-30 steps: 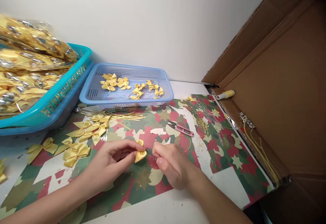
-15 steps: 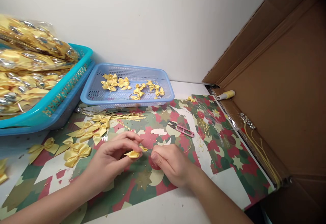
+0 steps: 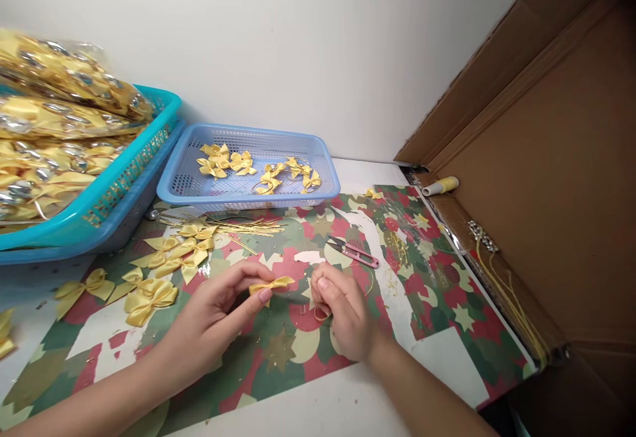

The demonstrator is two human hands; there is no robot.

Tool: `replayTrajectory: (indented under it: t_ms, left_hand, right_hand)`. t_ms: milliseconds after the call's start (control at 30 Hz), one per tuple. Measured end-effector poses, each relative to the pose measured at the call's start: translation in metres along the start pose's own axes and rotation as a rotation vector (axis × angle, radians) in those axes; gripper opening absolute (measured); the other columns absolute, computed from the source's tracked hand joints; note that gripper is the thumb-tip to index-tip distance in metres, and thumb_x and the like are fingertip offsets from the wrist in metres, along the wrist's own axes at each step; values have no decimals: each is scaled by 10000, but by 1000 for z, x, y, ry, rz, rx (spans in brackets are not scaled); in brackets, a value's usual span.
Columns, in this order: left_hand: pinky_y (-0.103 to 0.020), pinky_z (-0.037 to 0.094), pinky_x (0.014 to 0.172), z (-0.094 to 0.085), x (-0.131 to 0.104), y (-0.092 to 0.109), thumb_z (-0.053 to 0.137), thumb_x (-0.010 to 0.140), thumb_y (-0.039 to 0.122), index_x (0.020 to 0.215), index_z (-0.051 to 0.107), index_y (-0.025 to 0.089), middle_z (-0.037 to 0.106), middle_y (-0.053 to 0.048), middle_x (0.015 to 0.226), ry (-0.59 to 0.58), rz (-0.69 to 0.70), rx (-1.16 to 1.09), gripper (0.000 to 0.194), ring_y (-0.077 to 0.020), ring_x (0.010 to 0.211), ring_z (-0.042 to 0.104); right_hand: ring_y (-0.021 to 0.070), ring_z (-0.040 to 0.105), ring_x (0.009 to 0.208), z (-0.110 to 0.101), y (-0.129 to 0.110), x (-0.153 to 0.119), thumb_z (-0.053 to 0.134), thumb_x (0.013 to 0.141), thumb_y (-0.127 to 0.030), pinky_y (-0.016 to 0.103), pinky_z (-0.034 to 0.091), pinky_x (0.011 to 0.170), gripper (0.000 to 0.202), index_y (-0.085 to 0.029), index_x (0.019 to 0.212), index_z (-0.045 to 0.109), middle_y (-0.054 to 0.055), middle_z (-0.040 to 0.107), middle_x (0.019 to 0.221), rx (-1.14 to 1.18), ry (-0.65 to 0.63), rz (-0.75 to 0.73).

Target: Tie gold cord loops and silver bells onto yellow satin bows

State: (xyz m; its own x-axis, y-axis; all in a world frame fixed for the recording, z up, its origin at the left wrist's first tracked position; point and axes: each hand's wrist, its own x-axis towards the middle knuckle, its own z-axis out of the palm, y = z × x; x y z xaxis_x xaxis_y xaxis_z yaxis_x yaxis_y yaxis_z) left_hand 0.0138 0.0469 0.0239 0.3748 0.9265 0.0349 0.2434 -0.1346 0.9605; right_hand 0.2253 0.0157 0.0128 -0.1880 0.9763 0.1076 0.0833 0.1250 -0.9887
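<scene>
Your left hand (image 3: 231, 304) pinches a small yellow satin ribbon bow (image 3: 272, 285) between thumb and fingers, over the red, green and cream patterned paper (image 3: 278, 351) on the desk. Your right hand (image 3: 342, 308), just to the right of the bow, is closed with thumb pressed to curled fingers, a thin gold cord (image 3: 322, 316) looping below them. Beyond your right hand lie pink-handled thread snips (image 3: 354, 251). To the left of your left hand are loose yellow satin bows (image 3: 150, 298); beyond it sits a light-blue perforated plastic basket (image 3: 248, 200) with more bows inside.
</scene>
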Motion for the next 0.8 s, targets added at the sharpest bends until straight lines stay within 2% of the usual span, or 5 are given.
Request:
replayTrajectory:
  t_ms: [133,333,467,567,800]
  left_hand:
    - [-217,478,458,-2,0,1,550,956,463,994,703,253,675,0,685,-8,-5,85,263,-157,555,601]
    - [-273,595,649,-5,5,3,577,926,395,809,755,266,698,-45,842,170,144,156,248,-210,805,683]
    - [-223,498,410,-5,3,1,636,873,392,883,788,261,700,2,646,73,-29,22,201,-144,477,585]
    - [-223,538,452,-3,1,-1,677,837,378,917,812,257,708,9,553,38,-169,-89,199,-159,475,628]
    - [-268,610,571,-3,3,-3,691,821,363,851,854,307,749,-81,1227,74,-116,-60,175,-258,864,744]
  right_hand:
    - [117,453,586,3,-1,2,477,1002,-417,249,384,556,327,-199,804,618,-31,464,649,76,66,79]
    - [116,567,591,9,1,4,615,929,-429,260,479,586,288,-209,1032,770,-15,609,677,227,65,248]
    - [135,649,641,11,2,3,683,889,-399,274,522,633,321,-228,1158,718,-16,697,705,289,110,294]
    - [128,667,676,11,2,2,707,883,-370,260,526,674,244,-224,1077,683,-18,725,719,331,147,284]
    - [106,652,630,12,-1,3,719,882,-351,225,520,635,161,-217,875,631,-19,730,706,371,156,295]
